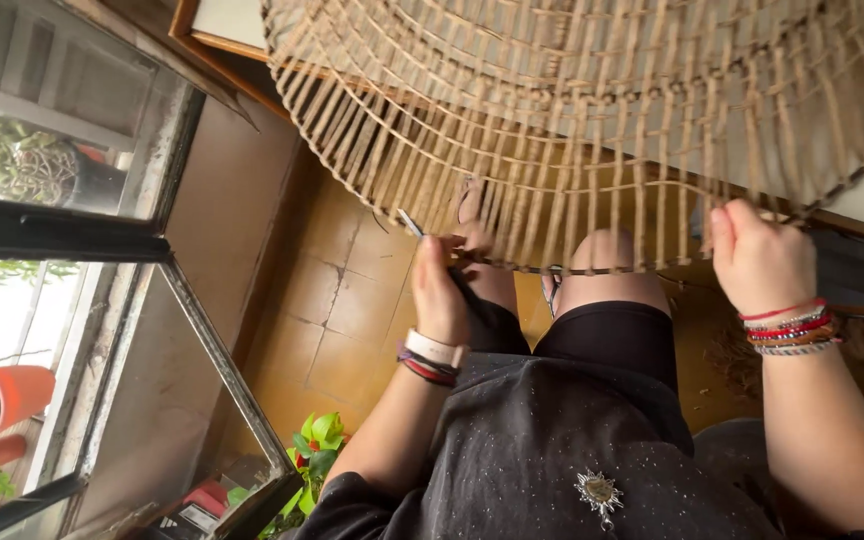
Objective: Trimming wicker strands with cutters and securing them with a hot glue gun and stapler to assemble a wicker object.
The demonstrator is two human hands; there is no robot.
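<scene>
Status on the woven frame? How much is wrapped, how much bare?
Done: cord weave covers most of the round frame above. In hand: left hand pinches a strand at the dark rim, with a thin tool poking out above it; right hand grips the rim. Left: strands near the rim hang loosely spaced, with open gaps.

Down below it's a floor [347,300] of ochre-brown square tiles, dark grout lines running between them, a crack showing across one tile near the wall. Planted on it are the person's sandalled feet [472,205], one clearly seen through the woven strands, the other (mostly hidden behind the knee) barely showing. At the lower edge, by the glass door frame, a leafy green plant [317,440] with a touch of red stands on the tiles.
</scene>
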